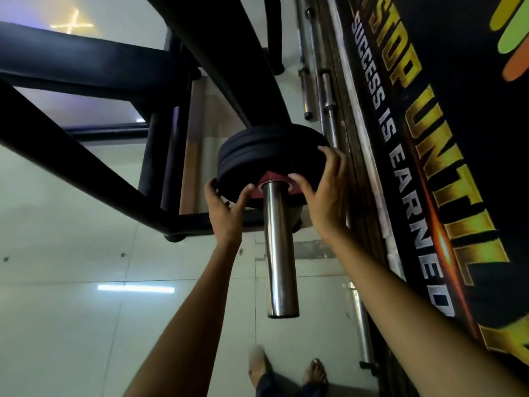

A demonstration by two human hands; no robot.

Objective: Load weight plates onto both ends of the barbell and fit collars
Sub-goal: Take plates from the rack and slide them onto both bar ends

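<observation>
Left hand (226,209) and right hand (325,193) clamp opposite edges of outer black plate (237,173) on steel bar (280,247); red fitting (265,178) at centre, black rack (86,156) behind.

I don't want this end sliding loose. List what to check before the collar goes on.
1. Plates threaded on the sleeve: ok.
2. Stack seated against the sleeve's inner shoulder: cannot tell, hidden behind the plates.
3. Left hand and right hand both grip the plates at the rim: ok.
4. Bare sleeve free in front of the plates for a collar: ok.
5. Collar within reach: not ok, none in view.
</observation>
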